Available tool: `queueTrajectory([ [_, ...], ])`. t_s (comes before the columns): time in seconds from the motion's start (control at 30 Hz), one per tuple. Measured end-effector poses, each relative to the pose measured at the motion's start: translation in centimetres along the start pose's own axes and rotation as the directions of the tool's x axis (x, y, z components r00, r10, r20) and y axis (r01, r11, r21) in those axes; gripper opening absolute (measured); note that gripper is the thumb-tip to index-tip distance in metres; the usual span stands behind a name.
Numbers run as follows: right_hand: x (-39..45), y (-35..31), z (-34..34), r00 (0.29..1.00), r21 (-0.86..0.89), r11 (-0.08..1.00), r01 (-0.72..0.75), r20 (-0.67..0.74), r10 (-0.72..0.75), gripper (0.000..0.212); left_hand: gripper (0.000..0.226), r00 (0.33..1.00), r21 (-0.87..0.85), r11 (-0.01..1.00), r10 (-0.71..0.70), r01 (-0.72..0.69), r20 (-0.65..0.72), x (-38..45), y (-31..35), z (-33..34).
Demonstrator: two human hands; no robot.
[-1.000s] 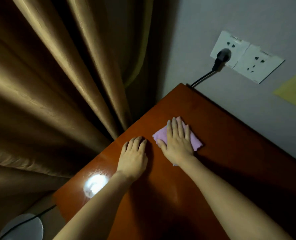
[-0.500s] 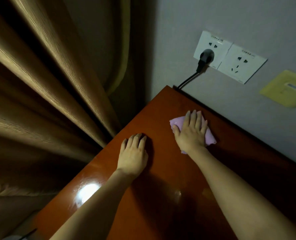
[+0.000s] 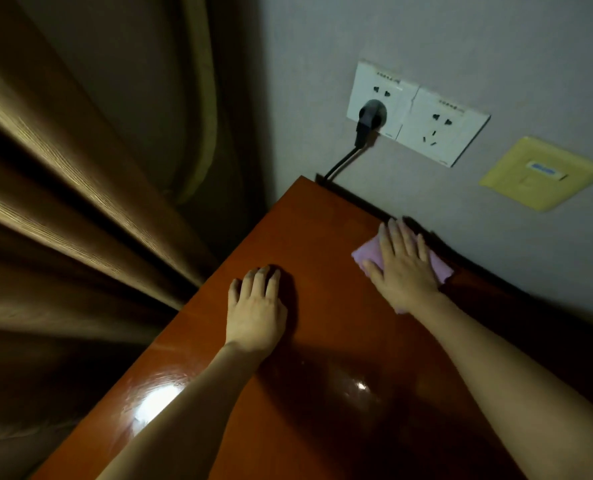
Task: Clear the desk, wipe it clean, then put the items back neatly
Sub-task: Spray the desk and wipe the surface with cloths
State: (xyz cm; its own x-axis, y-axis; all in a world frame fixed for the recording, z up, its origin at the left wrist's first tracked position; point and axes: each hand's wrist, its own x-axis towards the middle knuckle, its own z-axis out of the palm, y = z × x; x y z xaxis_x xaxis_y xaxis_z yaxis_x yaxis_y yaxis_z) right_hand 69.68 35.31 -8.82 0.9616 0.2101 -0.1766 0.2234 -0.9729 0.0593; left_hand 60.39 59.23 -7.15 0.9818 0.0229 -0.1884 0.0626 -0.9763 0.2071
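A glossy reddish-brown desk (image 3: pixel 323 341) fills the lower middle of the view, and no items lie on the part that shows. My right hand (image 3: pixel 404 268) presses flat, fingers straight, on a folded pink cloth (image 3: pixel 366 254) close to the desk's back edge by the wall. Most of the cloth is hidden under the palm. My left hand (image 3: pixel 257 306) rests flat on the bare desktop to the left of the cloth, near the desk's left edge, holding nothing.
Brown curtains (image 3: pixel 80 202) hang just left of the desk. On the grey wall are two white sockets (image 3: pixel 416 112); a black plug (image 3: pixel 369 119) and its cable run down behind the desk's back corner. A yellow wall plate (image 3: pixel 541 173) sits to the right.
My right hand has slid the pink cloth away from me and to the right, up to the desk's back edge by the wall. My left hand has stayed in place.
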Motion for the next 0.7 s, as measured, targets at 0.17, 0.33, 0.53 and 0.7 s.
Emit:
queueTrajectory([
  [0.17, 4.6, -6.5, -1.0, 0.988, 0.091, 0.984, -0.150, -0.014, 0.152, 0.077, 0.056, 1.000, 0.040, 0.999, -0.002, 0.001, 0.018, 0.4, 0.3, -0.2],
  [0.33, 0.7, -6.3, 0.2, 0.951, -0.022, 0.954, 0.299, -0.074, -0.300, 0.082, 0.057, 1.000, 0.046, 0.999, 0.002, -0.003, 0.017, 0.6, 0.5, -0.2],
  [0.53, -4.6, 3.0, 1.5, 0.984, -0.021, 0.984, 0.179, 0.005, -0.179, 0.084, 0.056, 0.995, 0.041, 0.998, 0.036, -0.040, 0.089, 0.9, 3.3, 0.1],
  [0.7, -0.8, 0.2, 0.4, 0.969, 0.136, 0.960, -0.244, -0.011, 0.248, 0.079, 0.059, 0.989, 0.036, 0.994, 0.096, -0.101, 0.110, 0.6, 5.5, 0.5],
])
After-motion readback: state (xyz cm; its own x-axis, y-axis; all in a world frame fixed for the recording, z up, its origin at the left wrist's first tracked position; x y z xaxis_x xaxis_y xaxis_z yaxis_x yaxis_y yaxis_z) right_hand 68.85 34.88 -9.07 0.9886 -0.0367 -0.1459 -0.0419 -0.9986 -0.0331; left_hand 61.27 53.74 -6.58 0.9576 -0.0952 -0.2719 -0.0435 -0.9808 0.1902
